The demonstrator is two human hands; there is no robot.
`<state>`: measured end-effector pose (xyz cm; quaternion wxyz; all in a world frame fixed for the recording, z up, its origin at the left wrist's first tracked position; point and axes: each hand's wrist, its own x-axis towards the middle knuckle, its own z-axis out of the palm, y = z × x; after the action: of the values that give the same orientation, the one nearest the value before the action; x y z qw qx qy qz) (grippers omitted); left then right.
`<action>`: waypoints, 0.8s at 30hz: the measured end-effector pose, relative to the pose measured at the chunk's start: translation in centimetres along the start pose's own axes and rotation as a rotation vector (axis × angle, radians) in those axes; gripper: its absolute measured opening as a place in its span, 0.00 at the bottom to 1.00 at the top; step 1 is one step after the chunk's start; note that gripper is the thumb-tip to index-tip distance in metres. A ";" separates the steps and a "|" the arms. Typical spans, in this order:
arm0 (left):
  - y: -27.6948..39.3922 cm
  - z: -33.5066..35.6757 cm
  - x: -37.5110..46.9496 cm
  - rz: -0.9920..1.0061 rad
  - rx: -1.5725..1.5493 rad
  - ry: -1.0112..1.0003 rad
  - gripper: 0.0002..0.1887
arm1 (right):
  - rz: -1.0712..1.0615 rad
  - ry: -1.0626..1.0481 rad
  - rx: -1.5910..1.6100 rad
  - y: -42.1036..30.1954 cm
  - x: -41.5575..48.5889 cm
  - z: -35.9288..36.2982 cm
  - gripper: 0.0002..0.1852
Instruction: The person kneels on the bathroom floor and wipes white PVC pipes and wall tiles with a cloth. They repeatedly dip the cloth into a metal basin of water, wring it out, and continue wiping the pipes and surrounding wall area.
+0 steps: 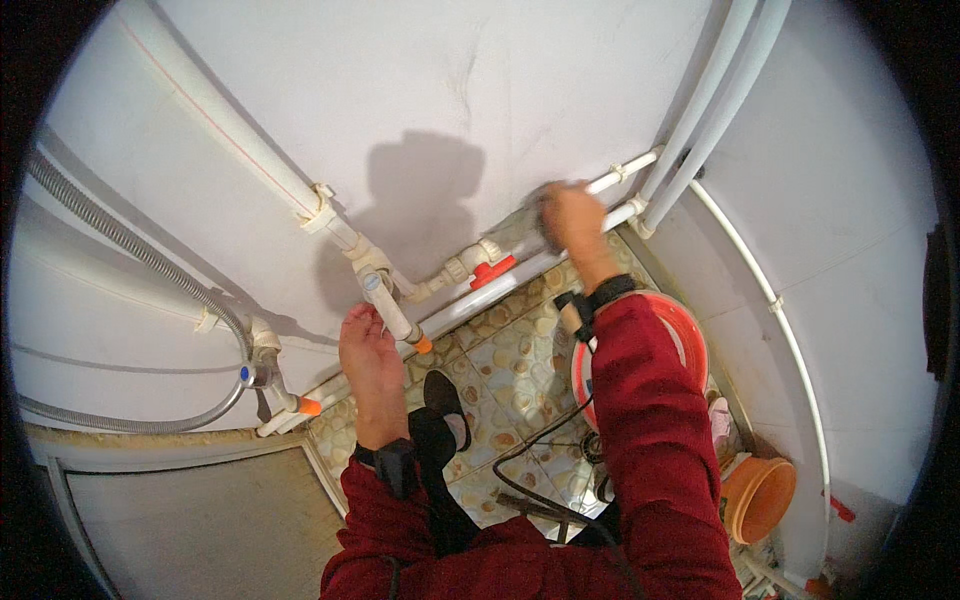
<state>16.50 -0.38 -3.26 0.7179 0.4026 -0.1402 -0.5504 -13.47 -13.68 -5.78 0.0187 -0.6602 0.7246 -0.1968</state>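
Observation:
My left hand [370,360] is palm up with its fingertips behind the white plastic tap fitting [391,311], which ends in an orange tip. Whether it touches the fitting cannot be told. At the white horizontal pipes [626,216] along the wall's foot, my right hand [574,217] is blurred, its fingers curled around something dark that may be a cloth. A plastic valve with a red handle [492,271] lies between the hands. A thick white pipe [225,124] comes down to the tap from the upper left.
Below my right forearm stands a red-rimmed bucket [694,337]. An orange bucket [772,499] lies tilted at the lower right. Vertical white pipes [705,120] stand in the corner. At left are a flexible metal hose [135,229] and a framed panel [202,517]. A dark cable [517,480] crosses the tiled floor.

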 end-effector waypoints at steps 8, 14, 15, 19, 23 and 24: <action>-0.3 1.0 -0.3 0.010 -0.014 0.026 0.08 | 0.071 0.140 0.257 -4.6 -2.0 1.5 0.13; -0.3 0.9 -0.1 0.020 0.051 0.009 0.09 | -0.420 -0.032 0.353 -11.6 -6.9 3.1 0.18; -0.3 0.9 -0.1 0.027 0.039 0.004 0.08 | -0.312 -0.010 0.359 -10.8 -6.4 2.8 0.18; -0.1 0.3 0.1 0.014 -0.006 0.045 0.08 | 0.046 0.450 0.564 -3.3 -1.7 1.5 0.17; -0.1 0.2 0.2 0.012 -0.009 0.012 0.07 | 0.373 0.704 0.925 1.3 2.4 0.6 0.24; -0.2 0.3 0.1 0.013 -0.013 0.019 0.07 | 0.392 0.698 0.925 0.7 2.6 0.9 0.26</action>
<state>16.27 -0.60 -3.24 0.7255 0.4021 -0.1324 -0.5426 -14.22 -16.33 -6.21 0.1009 -0.3347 0.6353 -0.6886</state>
